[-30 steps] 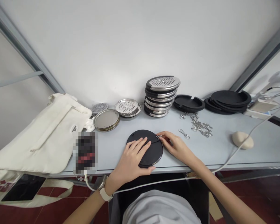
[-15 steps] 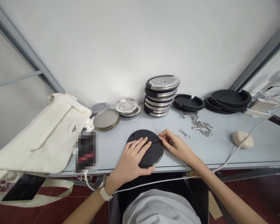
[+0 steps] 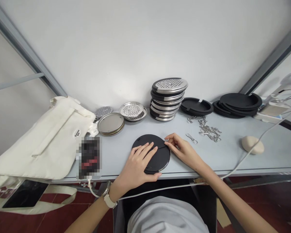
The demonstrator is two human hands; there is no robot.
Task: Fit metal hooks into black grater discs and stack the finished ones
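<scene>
A round black disc point(image 3: 160, 158) lies near the table's front edge, with a straight seam across its upper side and a thin shiny rim at its lower right. My left hand point(image 3: 138, 161) rests flat on it, fingers spread, the thumb along the near edge. At the disc's right edge, by the end of the seam, my right hand point(image 3: 180, 149) pinches a small metal wire clip point(image 3: 166, 140); the fingertips partly cover it. A similar loose wire clip point(image 3: 191, 138) lies to the right of that hand, and a heap of clips point(image 3: 210, 131) sits farther right.
Behind the disc stands a tall stack of perforated metal discs in black holders point(image 3: 168, 100). Flat metal discs point(image 3: 111, 123) and perforated plates point(image 3: 131, 110) are left of it, black holders point(image 3: 240, 102) right. A cream bag point(image 3: 46, 139), beige mouse-like object point(image 3: 252, 144) and white cable point(image 3: 242, 163) flank the workspace.
My right fingertips have shifted very slightly at the disc's edge, and more of the wire clip shows between them. My left hand and the disc have stayed in place.
</scene>
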